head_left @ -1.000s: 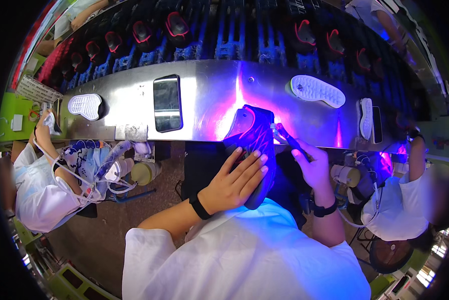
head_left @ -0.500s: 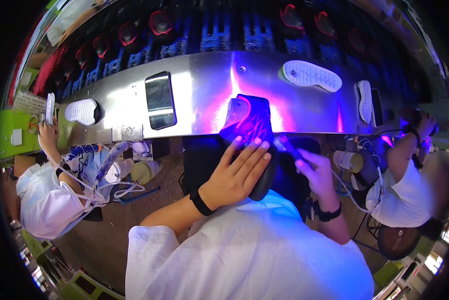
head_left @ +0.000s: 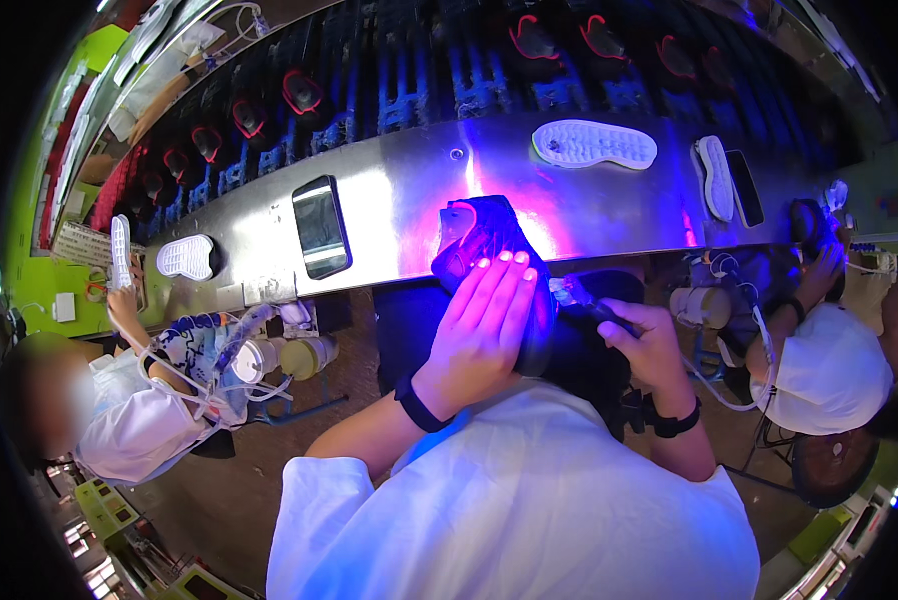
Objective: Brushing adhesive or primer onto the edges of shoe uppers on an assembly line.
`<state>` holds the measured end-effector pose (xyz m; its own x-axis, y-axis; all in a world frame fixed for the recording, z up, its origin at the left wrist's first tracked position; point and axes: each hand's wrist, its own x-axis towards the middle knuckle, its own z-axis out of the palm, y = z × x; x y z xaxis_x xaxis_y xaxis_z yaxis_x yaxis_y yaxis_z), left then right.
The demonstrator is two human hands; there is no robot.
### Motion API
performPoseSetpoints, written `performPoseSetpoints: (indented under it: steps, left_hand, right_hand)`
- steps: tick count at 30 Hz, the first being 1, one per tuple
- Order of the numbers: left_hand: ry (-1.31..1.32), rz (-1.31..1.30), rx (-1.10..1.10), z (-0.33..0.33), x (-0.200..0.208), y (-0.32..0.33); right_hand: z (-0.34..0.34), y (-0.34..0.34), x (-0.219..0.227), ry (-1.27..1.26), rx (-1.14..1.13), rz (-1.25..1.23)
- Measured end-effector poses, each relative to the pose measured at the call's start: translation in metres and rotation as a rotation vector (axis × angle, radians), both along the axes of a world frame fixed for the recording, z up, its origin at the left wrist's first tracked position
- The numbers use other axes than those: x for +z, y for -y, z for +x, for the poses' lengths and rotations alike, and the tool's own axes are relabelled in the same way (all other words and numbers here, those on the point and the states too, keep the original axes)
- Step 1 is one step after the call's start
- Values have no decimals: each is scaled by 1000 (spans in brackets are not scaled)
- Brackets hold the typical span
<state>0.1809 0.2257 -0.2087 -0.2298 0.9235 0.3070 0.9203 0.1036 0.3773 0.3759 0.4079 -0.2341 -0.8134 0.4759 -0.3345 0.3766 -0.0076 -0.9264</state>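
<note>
Pinched by the right hand [head_left: 651,345], a brush [head_left: 607,313] is held just beside the dark shoe [head_left: 491,222], mid-frame. Across the shoe the left hand [head_left: 481,335] is laid, fingers straight and close together; its thumb is hidden, so whether it grips cannot be told. On the shiny table [head_left: 394,235], a phone [head_left: 321,228] is seen left, a white sole [head_left: 601,146] upper right.

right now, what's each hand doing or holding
Left hand: fingers straight on the dark shoe upper with red trim; grip cannot be told.
Right hand: closed on the slim dark-handled tool.
</note>
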Motion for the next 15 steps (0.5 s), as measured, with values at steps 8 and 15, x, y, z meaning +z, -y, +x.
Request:
performPoseSetpoints:
  steps: [8,15]
  left_hand:
    - [13,44,87,11,9,-26]
    - [-51,50,155,14,14,-60]
  right_hand:
    - [19,7,-5,-81,-77,-82]
    - [43,18,-9,-147,-187,-239]
